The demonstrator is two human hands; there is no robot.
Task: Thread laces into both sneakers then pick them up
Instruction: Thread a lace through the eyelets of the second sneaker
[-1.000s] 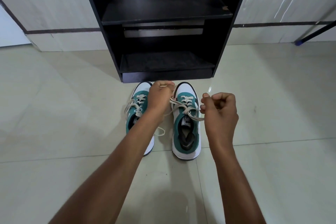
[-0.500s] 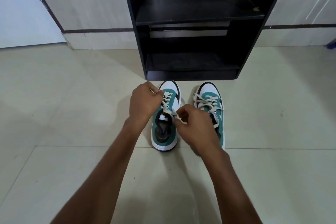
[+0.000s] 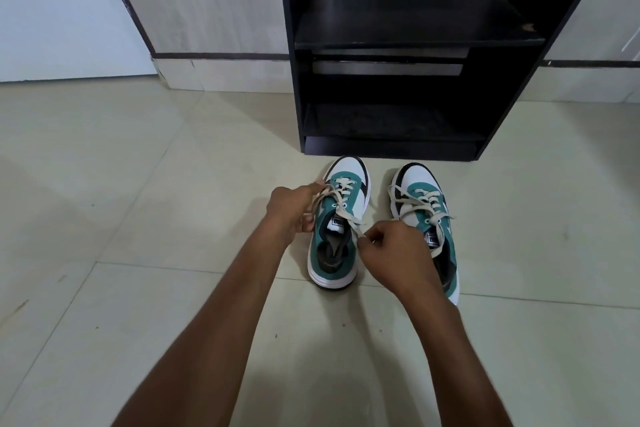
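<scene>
Two teal-and-white sneakers are sitting side by side on the tiled floor (image 3: 104,184), near the black shelf unit (image 3: 391,80). On the left sneaker (image 3: 334,253), the left hand (image 3: 294,210) and right hand (image 3: 394,253) are each pinching an end of its soft, limp lace (image 3: 341,199). The right sneaker (image 3: 424,218) is looking laced. Both are seeming light; the stiff heel collars are offering the best hold.

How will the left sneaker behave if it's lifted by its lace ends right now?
The lace looks soft and floppy, so it would likely tighten before the left sneaker rises. The sneaker would probably hang tilted, heel drooping. Its thick sole suggests some weight, so the ends pinched by the left hand and right hand may slip.
</scene>
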